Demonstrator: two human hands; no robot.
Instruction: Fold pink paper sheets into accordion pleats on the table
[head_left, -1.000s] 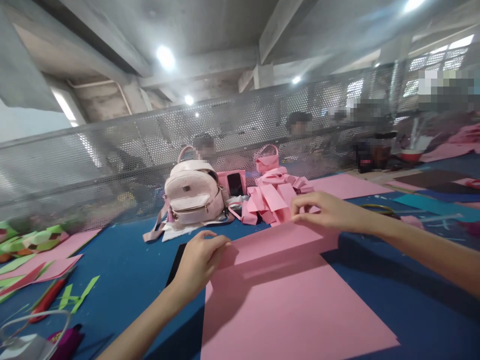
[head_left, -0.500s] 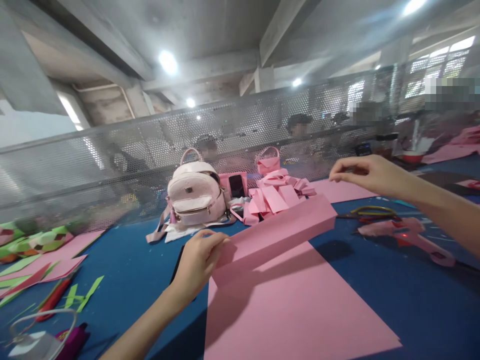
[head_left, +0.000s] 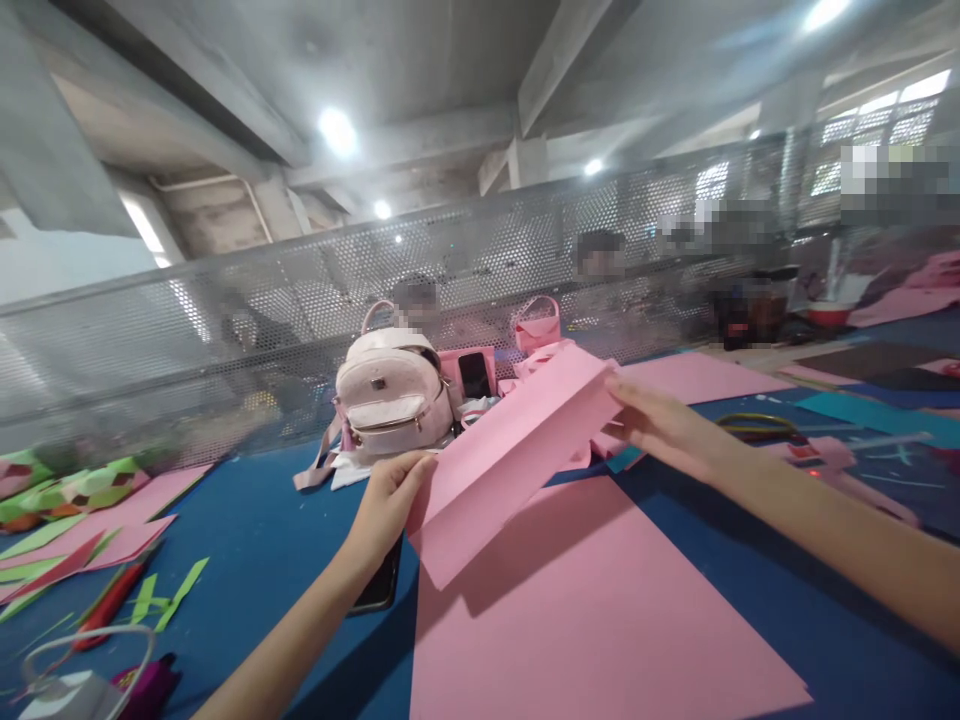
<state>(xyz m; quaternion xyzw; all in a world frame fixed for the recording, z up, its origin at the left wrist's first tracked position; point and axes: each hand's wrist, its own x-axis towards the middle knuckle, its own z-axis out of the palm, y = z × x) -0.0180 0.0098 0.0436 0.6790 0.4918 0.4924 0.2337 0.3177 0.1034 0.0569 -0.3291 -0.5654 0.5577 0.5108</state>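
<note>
Between my hands a creased strip of pink paper (head_left: 510, 450) is held up at a slant, its right end higher. My left hand (head_left: 390, 500) pinches the left end between thumb and fingers. At the upper right end, my right hand (head_left: 645, 415) has closed on the strip, its fingertips partly hidden behind the paper. Below lies a large pink sheet (head_left: 600, 620) flat on the blue table, with the strip's shadow across it. A dark phone (head_left: 379, 585) lies beside my left wrist, partly covered by it.
A pale pink backpack (head_left: 394, 390) and a small pink paper bag (head_left: 538, 332) stand at the back by the perforated metal screen (head_left: 480, 260). Right of my forearm lies a pink glue gun (head_left: 832, 465). Green strips (head_left: 180, 595) and a white charger (head_left: 79, 692) are at left.
My right hand has come left and down and taken hold of the strip's right end. The strip has tilted more steeply and turned, covering most of the pink paper pile behind.
</note>
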